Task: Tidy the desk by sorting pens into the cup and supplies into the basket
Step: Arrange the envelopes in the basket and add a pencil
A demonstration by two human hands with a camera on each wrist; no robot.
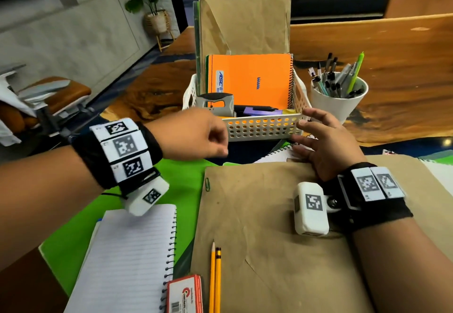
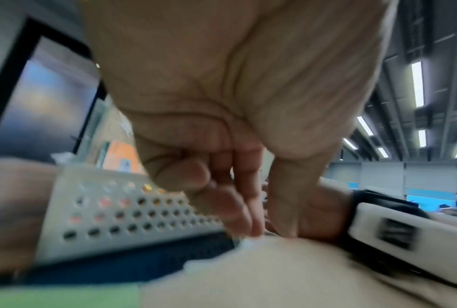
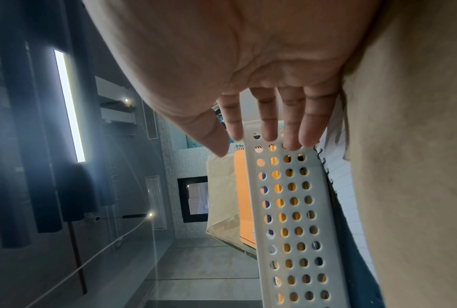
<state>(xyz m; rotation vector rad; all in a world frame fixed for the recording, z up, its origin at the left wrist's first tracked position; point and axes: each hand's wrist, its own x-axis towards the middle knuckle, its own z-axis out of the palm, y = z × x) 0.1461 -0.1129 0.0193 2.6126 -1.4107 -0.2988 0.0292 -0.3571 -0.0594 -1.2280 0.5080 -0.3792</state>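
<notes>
Cup (image 1: 339, 97) holds pens; basket (image 1: 259, 128) part-filled; pencils (image 1: 215, 280) remain on worktop (image 1: 367, 50). Right hand (image 1: 326, 141) spread; left hand (image 1: 196, 136) loosely curled, holding nothing visible.

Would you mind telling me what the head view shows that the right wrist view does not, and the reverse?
Only the head view shows the white cup of pens, the two pencils on the brown paper, the lined notebook and the left hand. Only the right wrist view shows the right hand's palm side and the ceiling light strip. Both show the right hand open at the perforated basket and the orange notebook.
</notes>
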